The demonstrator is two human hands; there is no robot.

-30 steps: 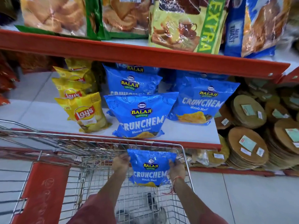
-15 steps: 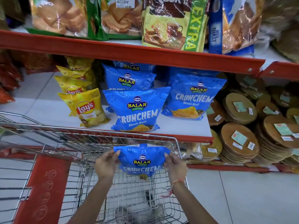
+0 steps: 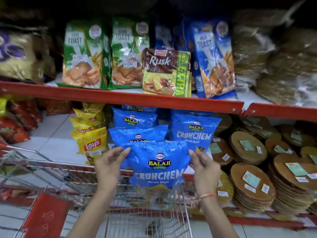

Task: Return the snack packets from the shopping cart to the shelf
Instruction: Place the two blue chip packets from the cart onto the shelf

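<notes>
Head view: both hands (image 3: 109, 167) (image 3: 204, 169) grip a blue packet (image 3: 157, 164) before the red-edged shelf (image 3: 120, 98).

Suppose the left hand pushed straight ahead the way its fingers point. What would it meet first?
Probably the blue packet standing at the shelf front, just behind the held packet that the left hand grips. Depth is unclear.

The white shelf board with a red front lip (image 3: 56, 148) carries blue Balaji Crunchem packets (image 3: 193, 133) at its middle; left of them stand yellow Lay's chip packets (image 3: 91, 143), right of them stacks of round brown discs (image 3: 247, 146).
</notes>
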